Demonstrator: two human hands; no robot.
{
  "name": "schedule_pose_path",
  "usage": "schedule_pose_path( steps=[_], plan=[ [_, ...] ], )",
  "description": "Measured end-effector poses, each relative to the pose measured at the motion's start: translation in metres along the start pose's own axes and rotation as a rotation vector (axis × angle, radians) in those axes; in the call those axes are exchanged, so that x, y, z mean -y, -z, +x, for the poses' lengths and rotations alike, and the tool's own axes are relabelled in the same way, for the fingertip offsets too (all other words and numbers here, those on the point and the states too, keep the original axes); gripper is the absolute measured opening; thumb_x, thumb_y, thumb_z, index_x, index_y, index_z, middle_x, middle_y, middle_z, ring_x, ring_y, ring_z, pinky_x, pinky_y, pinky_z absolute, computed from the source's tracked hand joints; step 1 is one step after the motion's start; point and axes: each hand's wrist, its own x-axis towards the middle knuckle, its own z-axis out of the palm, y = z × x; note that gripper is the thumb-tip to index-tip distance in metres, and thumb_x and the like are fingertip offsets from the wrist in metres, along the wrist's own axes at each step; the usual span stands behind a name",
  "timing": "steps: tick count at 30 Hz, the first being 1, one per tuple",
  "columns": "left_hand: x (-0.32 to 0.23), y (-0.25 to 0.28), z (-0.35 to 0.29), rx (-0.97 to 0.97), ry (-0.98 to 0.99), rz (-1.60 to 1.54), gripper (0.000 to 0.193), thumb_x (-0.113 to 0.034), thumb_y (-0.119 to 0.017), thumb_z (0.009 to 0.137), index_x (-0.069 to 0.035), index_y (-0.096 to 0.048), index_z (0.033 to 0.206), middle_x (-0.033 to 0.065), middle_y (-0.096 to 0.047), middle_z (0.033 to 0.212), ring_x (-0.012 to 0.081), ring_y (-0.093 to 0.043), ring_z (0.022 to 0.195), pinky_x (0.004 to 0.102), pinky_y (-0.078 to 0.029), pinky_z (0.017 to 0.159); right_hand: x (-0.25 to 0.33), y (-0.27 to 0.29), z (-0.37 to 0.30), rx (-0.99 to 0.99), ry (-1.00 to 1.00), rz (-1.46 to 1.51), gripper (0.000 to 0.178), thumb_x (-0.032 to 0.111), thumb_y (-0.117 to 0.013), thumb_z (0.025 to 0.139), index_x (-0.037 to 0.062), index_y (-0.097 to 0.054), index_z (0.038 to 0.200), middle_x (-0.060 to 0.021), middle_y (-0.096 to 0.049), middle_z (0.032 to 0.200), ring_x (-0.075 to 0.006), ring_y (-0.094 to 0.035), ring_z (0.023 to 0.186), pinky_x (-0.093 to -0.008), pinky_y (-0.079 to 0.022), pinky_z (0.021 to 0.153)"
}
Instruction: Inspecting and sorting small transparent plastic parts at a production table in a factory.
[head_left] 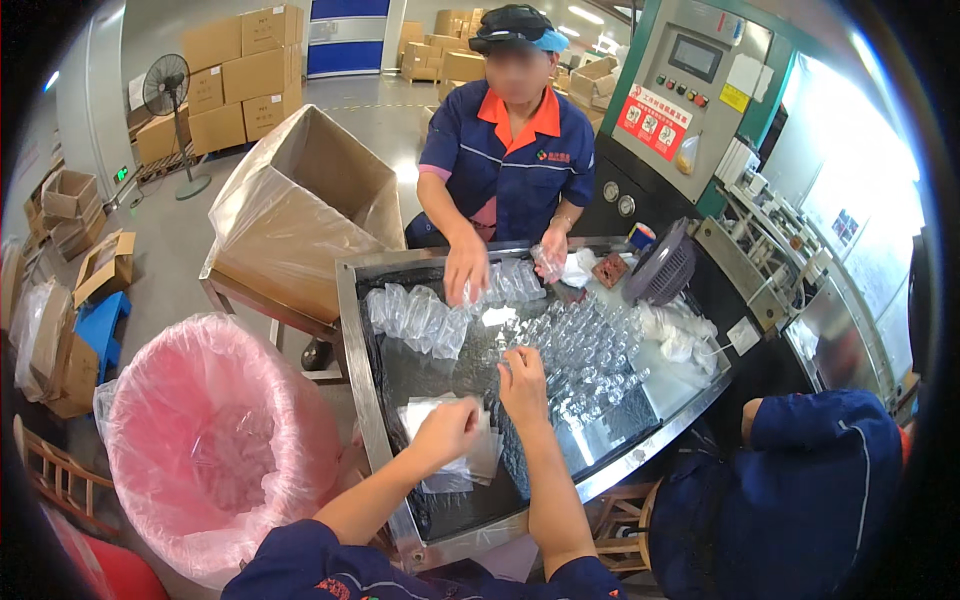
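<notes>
Over a stack of clear flat plastic bags (pixel 480 458) is my left hand (pixel 448 432), its fingers curled closed. Whatever it may grip is too small or too clear to make out. My right hand (pixel 523 385) reaches farther forward, fingers bent together at the near edge of many small clear plastic pieces (pixel 585 345). What lies between its fingertips cannot be told apart from the shiny pieces behind. A row of filled clear bags (pixel 420 318) lies at the far left of the metal-rimmed table (pixel 352 340).
Across the table, a co-worker (pixel 515 150) handles clear pieces and bags. Left of me stands a pink-lined bin (pixel 215 430), with a lined carton (pixel 300 200) beyond. A dark fan (pixel 662 265) sits at the table's far right. Another person (pixel 800 490) is at my right.
</notes>
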Motion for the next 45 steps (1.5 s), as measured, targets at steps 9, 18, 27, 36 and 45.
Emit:
schedule_pose_path(
  steps=[9,18,27,36,45],
  plan=[
    [0.025,0.003,0.003,-0.135,-0.021,-0.368,0.015,0.000,-0.066,0.079,-0.001,-0.053,0.087,0.0080,-0.058,0.072,0.0137,-0.058,0.065,0.0287,-0.046,0.059,0.015,0.020,0.001,-0.050,-0.166,0.246,0.018,0.003,-0.071,0.079,0.0035,-0.063,0.095,-0.0121,-0.057,0.096,-0.0249,-0.064,0.071,-0.0316,-0.052,0.059],
    [0.029,0.000,0.002,-0.122,-0.084,-0.277,0.014,0.004,-0.060,0.079,-0.002,-0.052,0.090,0.0178,-0.062,0.079,0.0326,-0.062,0.072,0.0390,-0.047,0.065,0.008,0.012,-0.003,0.011,-0.121,0.213,0.021,0.006,-0.075,0.076,0.0040,-0.063,0.094,-0.0104,-0.060,0.089,-0.0217,-0.059,0.066,-0.0314,-0.048,0.058],
    [0.012,0.012,-0.001,-0.086,0.011,-0.306,0.007,0.001,-0.058,0.079,-0.002,-0.055,0.085,0.0148,-0.064,0.074,0.0322,-0.063,0.068,0.0382,-0.048,0.062,0.003,0.011,-0.005,-0.066,-0.169,0.216,0.025,0.011,-0.078,0.072,0.0030,-0.065,0.092,-0.0117,-0.061,0.086,-0.0246,-0.059,0.070,-0.0343,-0.048,0.063],
    [0.008,0.011,0.003,-0.218,-0.016,-0.324,0.008,-0.002,-0.060,0.080,-0.001,-0.065,0.086,0.0153,-0.065,0.078,0.0288,-0.064,0.070,0.0363,-0.049,0.063,-0.009,0.015,-0.013,-0.011,-0.383,0.291,0.021,0.012,-0.081,0.070,0.0049,-0.070,0.086,-0.0102,-0.065,0.082,-0.0184,-0.060,0.069,-0.0314,-0.049,0.064],
    [0.008,0.017,0.005,-0.277,0.014,-0.413,0.010,0.002,-0.062,0.080,0.000,-0.060,0.090,0.0101,-0.062,0.080,0.0170,-0.060,0.064,0.0286,-0.047,0.058,0.015,0.031,-0.001,-0.056,-0.555,1.138,0.015,-0.007,-0.067,0.080,-0.0026,-0.068,0.094,-0.0049,-0.065,0.095,-0.0100,-0.059,0.086,-0.0221,-0.046,0.077]
  ],
)
